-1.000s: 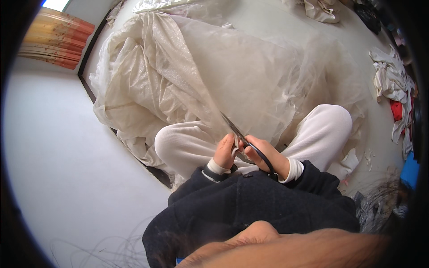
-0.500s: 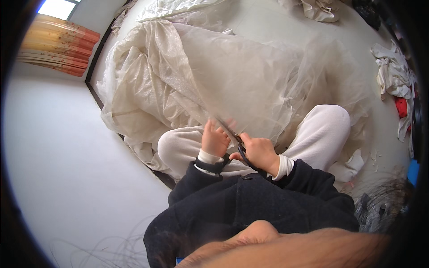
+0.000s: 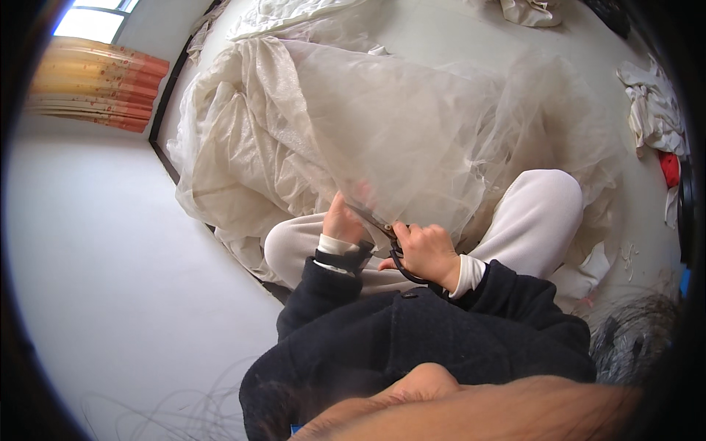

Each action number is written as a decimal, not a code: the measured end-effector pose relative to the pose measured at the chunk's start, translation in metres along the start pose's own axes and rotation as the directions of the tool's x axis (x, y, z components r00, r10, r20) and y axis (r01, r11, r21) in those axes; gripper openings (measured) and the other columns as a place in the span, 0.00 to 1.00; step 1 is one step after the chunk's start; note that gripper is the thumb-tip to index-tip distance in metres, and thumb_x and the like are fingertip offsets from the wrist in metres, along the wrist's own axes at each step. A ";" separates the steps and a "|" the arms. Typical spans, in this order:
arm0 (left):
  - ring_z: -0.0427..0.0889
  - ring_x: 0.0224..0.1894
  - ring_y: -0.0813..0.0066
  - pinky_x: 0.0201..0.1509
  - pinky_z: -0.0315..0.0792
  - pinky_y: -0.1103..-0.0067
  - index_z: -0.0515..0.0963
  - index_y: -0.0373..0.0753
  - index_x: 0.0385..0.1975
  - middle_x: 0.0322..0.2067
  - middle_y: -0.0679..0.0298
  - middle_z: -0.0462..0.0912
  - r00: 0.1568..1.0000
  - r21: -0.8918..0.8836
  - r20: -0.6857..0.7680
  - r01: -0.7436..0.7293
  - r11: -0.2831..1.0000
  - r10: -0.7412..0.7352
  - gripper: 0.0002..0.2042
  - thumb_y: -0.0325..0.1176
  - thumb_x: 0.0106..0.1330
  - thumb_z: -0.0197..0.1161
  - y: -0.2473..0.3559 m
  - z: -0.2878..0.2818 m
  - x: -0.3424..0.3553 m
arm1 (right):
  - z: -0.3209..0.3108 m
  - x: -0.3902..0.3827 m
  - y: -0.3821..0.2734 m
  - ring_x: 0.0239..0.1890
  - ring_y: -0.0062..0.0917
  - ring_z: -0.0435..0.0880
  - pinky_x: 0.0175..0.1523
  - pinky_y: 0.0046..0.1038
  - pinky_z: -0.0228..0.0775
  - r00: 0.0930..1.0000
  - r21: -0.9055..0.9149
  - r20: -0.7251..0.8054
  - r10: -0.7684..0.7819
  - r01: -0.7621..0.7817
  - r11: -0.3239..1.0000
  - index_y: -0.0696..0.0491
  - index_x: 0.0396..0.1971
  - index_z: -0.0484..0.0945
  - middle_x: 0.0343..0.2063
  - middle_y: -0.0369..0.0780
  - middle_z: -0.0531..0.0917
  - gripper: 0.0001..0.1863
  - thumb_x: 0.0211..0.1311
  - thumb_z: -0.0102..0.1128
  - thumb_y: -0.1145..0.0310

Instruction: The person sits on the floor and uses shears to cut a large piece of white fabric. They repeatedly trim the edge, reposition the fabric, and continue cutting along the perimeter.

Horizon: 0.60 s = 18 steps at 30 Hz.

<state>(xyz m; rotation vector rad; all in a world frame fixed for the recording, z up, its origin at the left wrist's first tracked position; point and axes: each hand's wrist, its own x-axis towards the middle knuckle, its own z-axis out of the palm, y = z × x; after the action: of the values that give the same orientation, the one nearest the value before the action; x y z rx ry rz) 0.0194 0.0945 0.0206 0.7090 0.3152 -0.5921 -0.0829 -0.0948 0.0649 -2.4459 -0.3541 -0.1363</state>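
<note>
Scissor handles [image 3: 400, 266] are black (the fabric [image 3: 397, 117] cream).

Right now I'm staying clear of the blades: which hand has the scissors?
The right hand, gripping the scissors by their black handles. The left hand is off the handles, at the sheer cloth.

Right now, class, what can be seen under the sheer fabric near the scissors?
Part of the left hand shows, faint and blurred, through the sheer fabric. Whatever lies beneath its bunched folds is covered.
</note>
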 end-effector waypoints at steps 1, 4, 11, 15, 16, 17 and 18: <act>0.73 0.51 0.64 0.56 0.67 0.68 0.69 0.34 0.50 0.47 0.58 0.75 0.997 -0.043 0.072 0.004 0.999 -0.001 0.17 0.38 0.70 0.43 -0.002 -0.007 0.002 | 0.000 0.000 0.001 0.15 0.34 0.78 0.21 0.29 0.69 1.000 -0.010 -0.010 -0.007 0.007 1.000 0.56 0.27 0.70 0.12 0.42 0.75 0.35 0.42 0.57 0.33; 0.75 0.49 0.64 0.56 0.68 0.67 0.70 0.33 0.47 0.43 0.58 0.77 0.926 -0.330 0.370 0.201 0.922 -0.070 0.14 0.34 0.69 0.45 -0.004 -0.018 0.002 | 0.000 0.000 0.002 0.15 0.33 0.78 0.21 0.28 0.68 1.000 -0.032 -0.010 -0.014 0.014 0.999 0.55 0.28 0.70 0.13 0.42 0.75 0.35 0.41 0.57 0.33; 0.74 0.48 0.64 0.55 0.68 0.67 0.70 0.34 0.47 0.45 0.57 0.76 0.955 -0.081 -0.295 -0.058 0.995 0.032 0.14 0.35 0.69 0.45 -0.013 -0.004 -0.008 | 0.003 -0.001 0.005 0.16 0.32 0.77 0.23 0.28 0.67 0.999 -0.079 0.033 -0.031 0.034 0.996 0.57 0.36 0.73 0.15 0.42 0.75 0.39 0.40 0.58 0.33; 0.72 0.48 0.66 0.53 0.67 0.70 0.67 0.38 0.52 0.52 0.59 0.72 0.978 -0.028 -0.211 -0.005 1.000 -0.001 0.17 0.41 0.69 0.45 -0.024 -0.004 -0.006 | 0.006 0.000 0.004 0.15 0.30 0.76 0.24 0.27 0.66 0.999 -0.099 -0.003 -0.045 0.044 0.994 0.55 0.32 0.72 0.14 0.40 0.74 0.36 0.40 0.57 0.33; 0.72 0.48 0.67 0.53 0.67 0.70 0.66 0.39 0.52 0.53 0.59 0.71 0.970 -0.023 -0.241 0.005 1.000 -0.010 0.18 0.42 0.69 0.45 -0.027 -0.005 -0.005 | 0.006 0.000 0.004 0.15 0.30 0.76 0.24 0.27 0.66 0.999 -0.102 -0.005 -0.047 0.046 0.994 0.55 0.32 0.72 0.14 0.40 0.74 0.36 0.40 0.57 0.33; 0.72 0.47 0.67 0.52 0.68 0.71 0.66 0.39 0.53 0.54 0.59 0.71 0.968 -0.049 -0.251 0.008 0.999 -0.020 0.18 0.43 0.69 0.45 -0.030 -0.007 -0.005 | 0.006 0.001 0.003 0.15 0.30 0.76 0.24 0.27 0.66 0.999 -0.105 -0.007 -0.051 0.050 0.993 0.55 0.32 0.72 0.14 0.40 0.74 0.36 0.40 0.57 0.33; 0.72 0.46 0.68 0.51 0.68 0.71 0.66 0.40 0.53 0.55 0.59 0.70 0.961 -0.067 -0.274 0.012 0.998 -0.030 0.18 0.44 0.69 0.45 -0.032 -0.007 -0.004 | 0.006 0.001 0.003 0.16 0.30 0.76 0.24 0.27 0.66 0.999 -0.095 -0.002 -0.050 0.050 0.994 0.54 0.31 0.72 0.14 0.40 0.74 0.36 0.40 0.57 0.33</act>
<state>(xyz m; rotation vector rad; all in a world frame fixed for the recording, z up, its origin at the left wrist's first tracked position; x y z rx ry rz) -0.0040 0.0819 0.0009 0.7270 0.5987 -0.5004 -0.0810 -0.0932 0.0591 -2.5309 -0.4156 -0.1843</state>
